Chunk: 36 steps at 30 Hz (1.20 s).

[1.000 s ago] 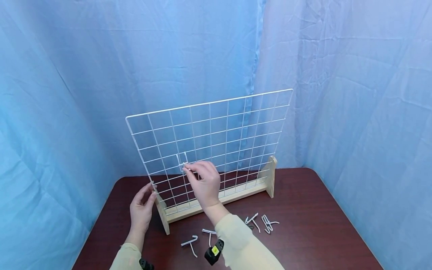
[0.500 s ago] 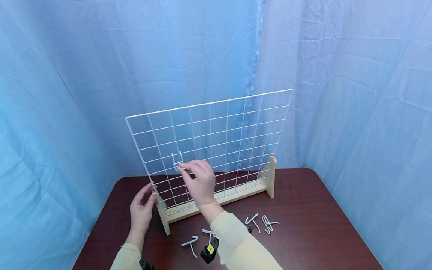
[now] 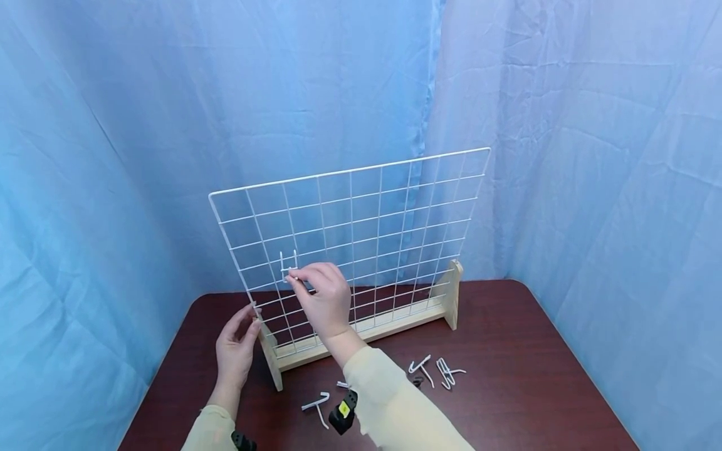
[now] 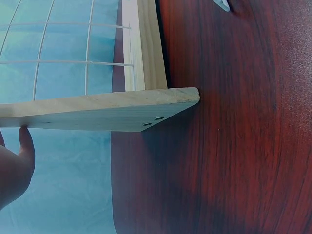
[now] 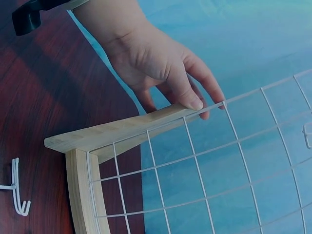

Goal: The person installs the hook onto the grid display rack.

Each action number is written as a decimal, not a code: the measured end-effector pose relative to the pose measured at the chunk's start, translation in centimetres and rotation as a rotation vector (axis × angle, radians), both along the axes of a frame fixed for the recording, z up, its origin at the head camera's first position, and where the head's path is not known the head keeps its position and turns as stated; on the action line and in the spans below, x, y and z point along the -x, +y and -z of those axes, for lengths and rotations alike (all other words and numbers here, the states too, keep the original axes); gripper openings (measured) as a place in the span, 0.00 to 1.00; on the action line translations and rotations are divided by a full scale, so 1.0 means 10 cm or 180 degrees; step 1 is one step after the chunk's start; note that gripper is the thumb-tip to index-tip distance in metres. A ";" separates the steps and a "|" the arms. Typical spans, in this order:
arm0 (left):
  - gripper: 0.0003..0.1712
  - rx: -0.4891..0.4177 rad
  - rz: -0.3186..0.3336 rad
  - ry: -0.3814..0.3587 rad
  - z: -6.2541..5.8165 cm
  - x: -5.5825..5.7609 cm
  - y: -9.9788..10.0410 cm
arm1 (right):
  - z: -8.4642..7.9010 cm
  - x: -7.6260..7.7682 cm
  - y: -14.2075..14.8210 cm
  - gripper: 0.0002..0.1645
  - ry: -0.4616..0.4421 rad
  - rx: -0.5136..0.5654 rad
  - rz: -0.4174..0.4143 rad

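A white wire grid panel (image 3: 365, 169) stands upright in a pale wooden stand (image 3: 361, 337). My left hand (image 3: 235, 351) grips the panel's left edge at the top of the wooden end piece (image 5: 105, 136), thumb in front and fingers behind in the right wrist view. With thumb and forefinger, my right hand (image 3: 324, 300) pinches a white double-wire hook (image 3: 281, 260) in front of the grid's left part. Two prongs of the hook point up; its lower part is hidden by the fingertips. Only part of the left hand (image 4: 14, 168) shows in the left wrist view.
On the dark red-brown table (image 3: 507, 388) lie several more white hooks: one at front left (image 3: 317, 406), one partly behind the right wrist camera (image 3: 343, 413), and others to the right, including a hook (image 3: 447, 374). Blue curtains (image 3: 338, 75) hang around the table.
My right hand has moved left along the grid and slightly up, carrying the hook with it. The left hand keeps its place on the panel's edge.
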<state>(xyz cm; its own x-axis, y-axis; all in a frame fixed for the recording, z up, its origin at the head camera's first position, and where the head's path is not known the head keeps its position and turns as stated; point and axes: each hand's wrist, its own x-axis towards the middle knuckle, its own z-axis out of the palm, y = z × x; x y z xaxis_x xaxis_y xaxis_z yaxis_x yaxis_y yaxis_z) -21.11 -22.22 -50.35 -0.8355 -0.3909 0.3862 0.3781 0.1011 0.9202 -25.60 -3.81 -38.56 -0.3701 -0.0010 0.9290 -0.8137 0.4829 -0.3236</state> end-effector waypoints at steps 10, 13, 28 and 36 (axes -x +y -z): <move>0.22 0.0018 -0.0006 0.0009 0.00 0.01 0.00 | 0.07 0.02 -0.01 0.08 -0.0132 -0.0153 0.0121; 0.22 0.0023 -0.0008 0.0034 0.01 0.01 0.00 | 0.14 0.03 -0.01 0.09 -0.0148 -0.0167 0.0124; 0.22 0.0023 0.0011 0.0092 0.01 0.01 0.00 | 0.36 -0.04 0.03 0.21 -0.0475 -0.0090 -0.0134; 0.23 -0.0024 0.0076 0.0166 0.02 0.03 -0.01 | 0.53 -0.10 0.08 0.23 -0.0768 0.0024 -0.0168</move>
